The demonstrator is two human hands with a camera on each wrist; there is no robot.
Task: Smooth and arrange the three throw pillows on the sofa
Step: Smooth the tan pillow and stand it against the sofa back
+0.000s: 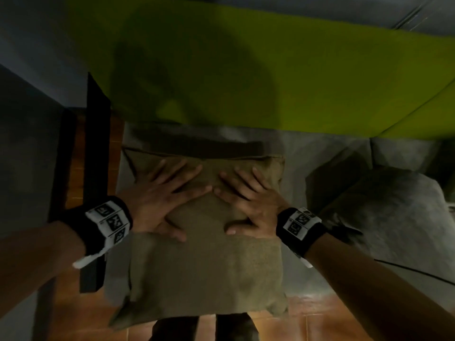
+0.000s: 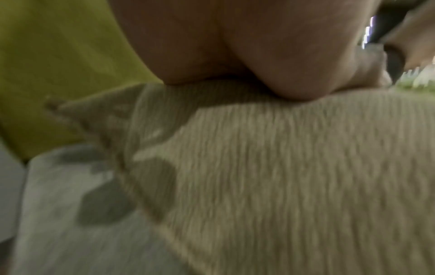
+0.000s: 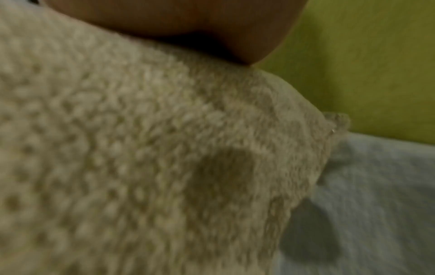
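A tan pillow [image 1: 204,271] lies flat on the grey seat [image 1: 295,153] of the sofa, its near edge hanging past the seat front over the tiled floor [image 1: 327,323]. Its far edge lies near the lime-green backrest [image 1: 320,77].

Both hands are flat on the upper half of this pillow, fingers spread and straight. The left hand [image 1: 160,193] presses the left part, fingers pointing up and to the right, thumb stretched toward the middle. The right hand [image 1: 248,198] mirrors it on the right part, fingers pointing up and to the left. The index fingertips of the two hands almost meet at the pillow's centre, and the fabric bulges into a soft ridge between the two thumbs. Neither hand pinches or grips anything.

Each wrist wears a black band [image 1: 105,222] with white marker squares.

The left wrist view shows the heel of the left hand [image 2: 235,46] bedded on the ribbed weave of the pillow [image 2: 282,176], with one pillow corner pointing at the backrest [image 2: 58,65]. The right wrist view shows the right hand [image 3: 188,24] on the nubbly cover [image 3: 117,148], blurred.

A second pillow [image 1: 369,212], greyish, lies further right on the seat, apart from the tan one. A dark wooden armrest [image 1: 93,168] runs along the left side of the seat.
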